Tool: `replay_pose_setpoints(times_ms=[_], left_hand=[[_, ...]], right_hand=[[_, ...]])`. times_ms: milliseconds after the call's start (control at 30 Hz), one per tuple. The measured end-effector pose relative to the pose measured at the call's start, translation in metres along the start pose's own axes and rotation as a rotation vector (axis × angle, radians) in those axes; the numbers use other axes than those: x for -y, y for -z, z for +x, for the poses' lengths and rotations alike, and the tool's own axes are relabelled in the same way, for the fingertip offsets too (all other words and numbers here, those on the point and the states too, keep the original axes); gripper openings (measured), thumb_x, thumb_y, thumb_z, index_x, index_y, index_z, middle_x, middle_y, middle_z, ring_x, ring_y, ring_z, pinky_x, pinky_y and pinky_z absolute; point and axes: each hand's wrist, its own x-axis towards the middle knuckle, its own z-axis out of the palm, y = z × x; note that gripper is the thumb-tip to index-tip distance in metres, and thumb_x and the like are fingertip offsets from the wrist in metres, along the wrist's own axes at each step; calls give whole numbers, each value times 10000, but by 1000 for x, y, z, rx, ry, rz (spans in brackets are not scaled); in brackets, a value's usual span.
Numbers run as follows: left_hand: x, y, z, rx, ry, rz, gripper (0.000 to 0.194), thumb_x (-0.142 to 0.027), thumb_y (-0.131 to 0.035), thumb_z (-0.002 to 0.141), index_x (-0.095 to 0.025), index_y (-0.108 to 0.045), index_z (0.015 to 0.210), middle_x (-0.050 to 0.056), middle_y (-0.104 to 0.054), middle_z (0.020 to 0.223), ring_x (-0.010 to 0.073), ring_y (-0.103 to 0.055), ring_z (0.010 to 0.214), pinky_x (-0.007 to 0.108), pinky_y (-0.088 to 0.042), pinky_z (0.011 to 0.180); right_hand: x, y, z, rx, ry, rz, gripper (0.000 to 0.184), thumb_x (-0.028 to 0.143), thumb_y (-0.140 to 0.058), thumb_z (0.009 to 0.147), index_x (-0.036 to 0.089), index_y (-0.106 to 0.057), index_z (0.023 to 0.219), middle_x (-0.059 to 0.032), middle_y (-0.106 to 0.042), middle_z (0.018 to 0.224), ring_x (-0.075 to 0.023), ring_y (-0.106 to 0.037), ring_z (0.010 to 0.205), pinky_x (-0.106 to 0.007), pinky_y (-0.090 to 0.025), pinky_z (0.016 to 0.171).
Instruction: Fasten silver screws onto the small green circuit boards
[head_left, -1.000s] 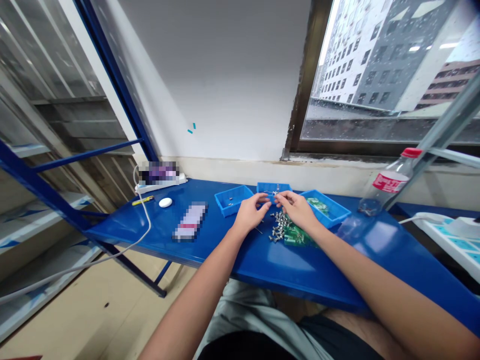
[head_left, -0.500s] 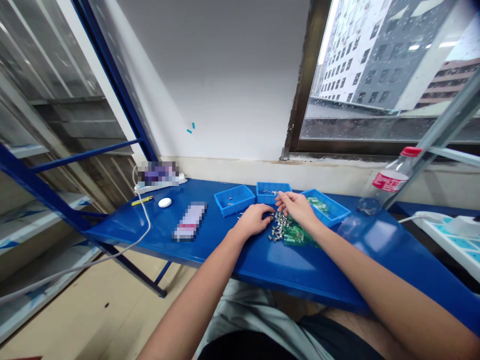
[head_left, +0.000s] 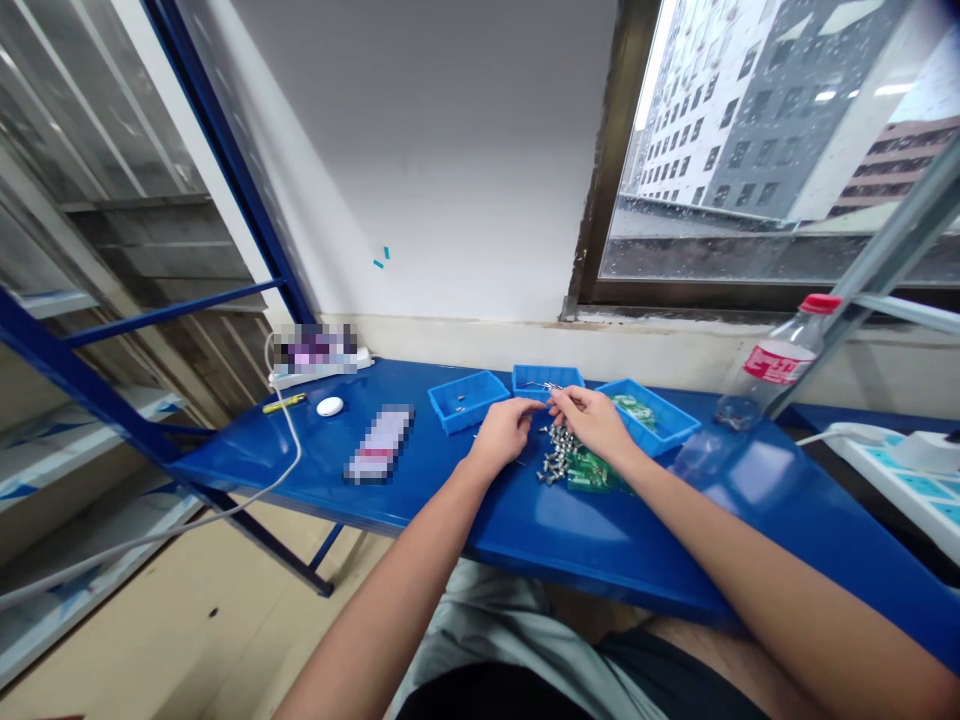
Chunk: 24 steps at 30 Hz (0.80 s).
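Note:
My left hand (head_left: pixel 504 432) is closed, its fingers curled with the index finger reaching toward my right hand. Whatever its fingertips hold, if anything, is too small to make out. My right hand (head_left: pixel 594 420) is also closed, thumb and fingers pinched together just in front of the middle blue bin (head_left: pixel 547 374). What sits in that pinch is hidden. Below the hands lies a heap of small shiny metal parts (head_left: pixel 555 460) on the blue table. Green circuit boards (head_left: pixel 589 472) lie against the heap, partly under my right wrist.
A left blue bin (head_left: pixel 469 402) holds a few small parts; the right blue bin (head_left: pixel 660 425) holds green boards. A plastic bottle (head_left: pixel 780 362) stands at right near a power strip (head_left: pixel 892 470). At left are a blurred phone-like slab (head_left: pixel 379 443), a white oval object (head_left: pixel 330 406) and a yellow-handled tool (head_left: pixel 285 402).
My left hand has risen slightly from beside the metal heap, its fingertips now close to my right hand's. My right hand has shifted slightly left; the bins have stayed put.

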Motion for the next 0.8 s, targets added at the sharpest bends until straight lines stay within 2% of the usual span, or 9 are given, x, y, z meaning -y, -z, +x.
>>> replay_pose_setpoints(times_ms=[133,300,400,533,700,800], left_hand=[[1,-1,1,-120,68,-178,431,-26,-536,896,-198,-729,1241,81,-754,1265,215,-725,1151,383,-590,1043],[0,0,2,-205,110,-360,426,-40,-532,893,-182,-710,1252,91,-732,1304,218,-708,1199,387,-596,1052],[-3,1,3,-200,115,-444,378,-88,-553,918,-170,-697,1258,105,-726,1313,226,-696,1225,396,-584,1071],[-8,0,4,-180,65,-547,358,-151,-560,953,-153,-667,1294,127,-697,1362,226,-668,1274,393,-554,1109],[-12,-1,4,-167,29,-592,336,-153,-559,952,-147,-676,1266,139,-687,1372,227,-657,1287,400,-535,1128],[-16,0,3,-167,31,-629,326,-175,-586,949,-144,-673,1262,152,-684,1371,239,-654,1289,406,-539,1120]], right_hand=[[5,0,-5,3,138,-171,345,528,-559,982,235,-721,899,-58,-767,836,-230,-709,738,-358,-558,730],[8,-3,-7,43,269,-276,196,392,-620,937,242,-718,1017,-63,-774,953,-240,-712,834,-366,-554,756],[7,-6,-7,80,260,-260,180,341,-659,898,243,-706,1041,-57,-773,964,-232,-716,842,-358,-552,741],[3,-10,-7,67,199,-130,142,336,-681,876,239,-676,980,-47,-762,942,-221,-719,856,-345,-567,752],[-3,-14,-5,108,94,73,206,367,-728,830,221,-629,936,-34,-732,861,-194,-704,799,-314,-571,728],[-2,-14,-5,113,73,113,242,359,-739,810,217,-606,954,-37,-728,876,-183,-698,794,-297,-564,715]])
